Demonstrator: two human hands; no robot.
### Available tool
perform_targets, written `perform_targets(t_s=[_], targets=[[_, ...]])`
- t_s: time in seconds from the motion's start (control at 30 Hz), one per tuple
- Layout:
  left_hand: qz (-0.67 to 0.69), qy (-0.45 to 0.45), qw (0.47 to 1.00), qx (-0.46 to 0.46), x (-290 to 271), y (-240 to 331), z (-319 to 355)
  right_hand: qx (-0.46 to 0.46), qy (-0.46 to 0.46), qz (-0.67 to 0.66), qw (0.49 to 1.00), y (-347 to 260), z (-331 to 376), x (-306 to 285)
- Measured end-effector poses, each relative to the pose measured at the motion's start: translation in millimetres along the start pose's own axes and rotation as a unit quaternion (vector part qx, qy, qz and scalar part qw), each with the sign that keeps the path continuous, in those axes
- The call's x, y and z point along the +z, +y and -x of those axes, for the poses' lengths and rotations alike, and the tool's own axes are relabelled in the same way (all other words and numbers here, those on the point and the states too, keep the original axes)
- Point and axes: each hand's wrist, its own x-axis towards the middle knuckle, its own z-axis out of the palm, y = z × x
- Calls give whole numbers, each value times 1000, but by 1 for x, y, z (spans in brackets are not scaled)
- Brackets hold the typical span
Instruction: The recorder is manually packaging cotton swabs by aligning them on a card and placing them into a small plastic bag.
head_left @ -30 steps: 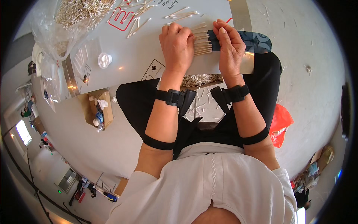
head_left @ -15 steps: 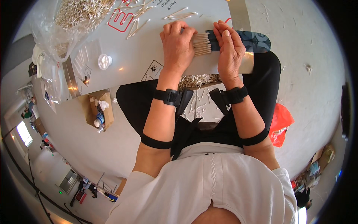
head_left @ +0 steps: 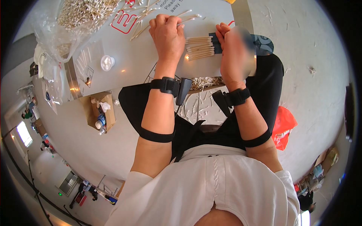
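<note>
1. Head view, the only one: counter (head_left: pixel 158 66) of pale grey runs across the top of the picture; the person sits at its near edge, forearms entering from below.
2. Left hand (head_left: pixel 167 35) lies knuckles up on the counter, fingers curled inward. It touches the left ends of a bundle of swabs (head_left: pixel 200 47). Whether the fingers grip anything cannot be told; they are tucked under.
3. Right hand (head_left: pixel 232 56) is blurred. It sits at the right end of the swabs, fingers curled over a dark packet (head_left: pixel 264 43) into which the swab ends run. The exact grip cannot be told.
4. Swabs lie side by side, roughly level, between the two hands, on the counter near its front edge.
5. Each wrist carries a black strap with a small black unit; a black band circles each forearm.
6. Loose swabs (head_left: pixel 151 19) lie scattered on the counter beyond the left hand, over red print.
7. Clear bag (head_left: pixel 81 11) heaped with swabs stands at the far left corner of the counter.
8. White round cap (head_left: pixel 107 62) rests on the counter, well left of the left hand.
9. Open cardboard box (head_left: pixel 102 113) with bottles stands on the floor at left.
10. Orange bag (head_left: pixel 283 126) lies on the floor to the right of the person's leg.
</note>
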Motion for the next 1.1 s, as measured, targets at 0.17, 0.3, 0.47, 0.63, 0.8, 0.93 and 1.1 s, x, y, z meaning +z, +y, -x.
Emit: perform_targets(t_s=[0.17,0.3,0.47,0.63,0.8,0.93,1.1], targets=[[-8,-51,998,19,7,16,4,2,2,-9,1000,3,-2,-4],[26,-96,994,42,1,30,18,1,-5,-14,1000,1,-1,-3],[211,3,977,-27,-2,34,40,-28,-57,37,997,-1,0,-2],[457,46,871,-177,4,33,50,-16,-72,39,997,5,7,10],[494,48,851,-172,13,35,42,-13,-36,-9,999,8,5,12],[523,49,834,-169,19,39,36,-20,-30,-6,999,8,0,13],[556,63,807,-187,15,43,34,-4,-19,-38,999,7,-3,10]])
